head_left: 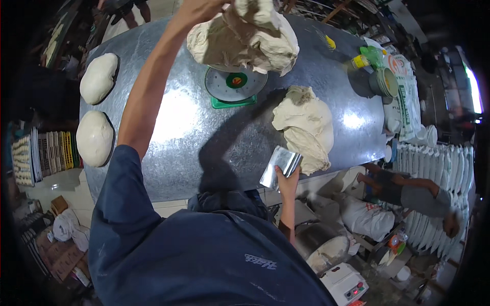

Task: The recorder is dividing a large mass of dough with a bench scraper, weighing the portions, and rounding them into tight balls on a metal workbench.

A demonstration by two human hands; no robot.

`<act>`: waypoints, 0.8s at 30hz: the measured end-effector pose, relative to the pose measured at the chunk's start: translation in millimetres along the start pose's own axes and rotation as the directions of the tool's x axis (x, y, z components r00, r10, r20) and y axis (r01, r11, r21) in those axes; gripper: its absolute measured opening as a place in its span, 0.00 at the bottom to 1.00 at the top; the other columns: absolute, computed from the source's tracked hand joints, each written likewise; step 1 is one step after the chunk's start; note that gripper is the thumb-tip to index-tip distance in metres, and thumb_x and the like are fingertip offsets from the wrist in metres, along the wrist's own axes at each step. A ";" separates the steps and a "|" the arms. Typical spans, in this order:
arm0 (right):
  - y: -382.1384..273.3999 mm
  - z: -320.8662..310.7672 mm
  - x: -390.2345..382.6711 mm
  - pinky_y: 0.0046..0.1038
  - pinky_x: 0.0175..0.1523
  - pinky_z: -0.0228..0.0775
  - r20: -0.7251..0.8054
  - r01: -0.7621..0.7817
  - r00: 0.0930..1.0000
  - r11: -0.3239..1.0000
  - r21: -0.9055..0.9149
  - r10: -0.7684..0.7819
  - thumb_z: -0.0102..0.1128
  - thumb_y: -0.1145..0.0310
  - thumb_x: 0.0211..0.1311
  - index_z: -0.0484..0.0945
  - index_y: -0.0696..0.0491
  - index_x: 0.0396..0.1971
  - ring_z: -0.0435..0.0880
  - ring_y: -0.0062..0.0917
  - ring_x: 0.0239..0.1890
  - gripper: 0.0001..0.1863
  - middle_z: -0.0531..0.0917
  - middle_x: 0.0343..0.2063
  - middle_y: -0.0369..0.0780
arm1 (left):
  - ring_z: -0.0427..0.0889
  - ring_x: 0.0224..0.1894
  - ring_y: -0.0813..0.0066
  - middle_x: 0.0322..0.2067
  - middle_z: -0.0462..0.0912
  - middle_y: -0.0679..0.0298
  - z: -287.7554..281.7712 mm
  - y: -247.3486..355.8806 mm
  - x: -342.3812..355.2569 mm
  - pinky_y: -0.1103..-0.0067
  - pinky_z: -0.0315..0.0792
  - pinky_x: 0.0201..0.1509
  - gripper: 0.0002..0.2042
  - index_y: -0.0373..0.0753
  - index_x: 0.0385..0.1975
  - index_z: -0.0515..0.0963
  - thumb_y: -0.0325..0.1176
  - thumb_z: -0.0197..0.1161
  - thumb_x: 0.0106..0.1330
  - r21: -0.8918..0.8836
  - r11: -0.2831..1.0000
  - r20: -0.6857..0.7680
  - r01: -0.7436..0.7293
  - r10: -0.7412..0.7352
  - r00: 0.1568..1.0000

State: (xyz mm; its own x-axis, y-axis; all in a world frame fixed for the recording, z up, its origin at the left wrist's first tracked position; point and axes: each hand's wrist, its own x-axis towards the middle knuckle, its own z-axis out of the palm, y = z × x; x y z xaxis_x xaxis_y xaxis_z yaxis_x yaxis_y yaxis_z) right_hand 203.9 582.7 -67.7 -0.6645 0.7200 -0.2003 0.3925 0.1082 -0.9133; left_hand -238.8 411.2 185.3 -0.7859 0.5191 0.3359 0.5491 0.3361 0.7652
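Observation:
My left hand (203,9) is at the top edge of the head view, its fingers partly cut off, closed on the upper part of a large, ragged mass of dough (245,43). This dough covers the top of a green scale (234,102) with a round white dial. In my right hand (287,181) is a shiny metal dough scraper (278,166), held low by the table's near edge. Its blade is beside a second loose, folded heap of dough (306,125), on the right of the scale. Two smooth, rounded dough pieces (98,79) lie at the table's left end.
The metal-topped table (219,158) also carries stacked bowls (383,82), a green bag (372,53) and a yellow-handled whisk (329,42) at the far right. A co-worker (418,196) bends near white stacked sacks at right. A mixer bowl (326,252) stands behind my right arm.

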 end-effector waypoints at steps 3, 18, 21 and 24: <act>12.1 -8.6 -10.2 0.31 0.52 0.69 0.075 0.008 0.997 0.992 -0.130 0.002 0.70 0.72 0.49 0.66 0.61 0.51 0.79 0.31 0.46 0.30 0.79 0.43 0.46 | 0.75 0.43 0.57 0.42 0.74 0.51 -18.1 -71.3 -45.5 0.68 0.70 0.51 0.16 0.40 0.43 0.78 0.45 0.54 0.65 -0.228 0.942 -0.384 -0.246 0.145 0.912; -10.6 -88.6 129.9 0.37 0.51 0.66 0.118 0.209 0.977 0.920 -0.331 -0.179 0.69 0.64 0.52 0.64 0.62 0.51 0.77 0.43 0.46 0.31 0.76 0.43 0.53 | 0.79 0.34 0.73 0.34 0.80 0.60 256.6 -26.9 -380.4 0.77 0.73 0.37 0.15 0.38 0.41 0.75 0.42 0.63 0.63 -0.370 0.685 -0.005 0.628 -0.677 0.736; -25.6 -86.7 163.1 0.40 0.52 0.66 0.146 0.236 0.970 0.899 -0.368 -0.194 0.69 0.57 0.52 0.64 0.62 0.51 0.75 0.49 0.47 0.34 0.75 0.42 0.56 | 0.79 0.34 0.74 0.37 0.79 0.61 252.8 2.1 -332.8 0.77 0.73 0.38 0.13 0.37 0.41 0.74 0.40 0.62 0.64 -0.304 0.705 0.105 0.641 -0.644 0.758; -34.4 -85.5 180.1 0.41 0.51 0.66 0.174 0.293 0.956 0.733 -0.615 -0.236 0.71 0.51 0.48 0.66 0.61 0.49 0.74 0.50 0.48 0.38 0.74 0.44 0.56 | 0.78 0.37 0.79 0.37 0.78 0.64 221.2 26.6 -293.7 0.82 0.72 0.39 0.10 0.38 0.42 0.75 0.36 0.60 0.66 -0.416 0.687 0.064 0.596 -0.632 0.773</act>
State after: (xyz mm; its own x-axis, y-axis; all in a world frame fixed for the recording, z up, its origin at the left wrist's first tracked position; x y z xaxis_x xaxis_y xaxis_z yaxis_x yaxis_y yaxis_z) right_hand 125.1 767.2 -42.0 -0.8384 0.5438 -0.0374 0.4840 0.7111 -0.5099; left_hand 69.6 441.5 -14.4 -0.9357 0.2393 -0.2591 -0.2098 0.2130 0.9543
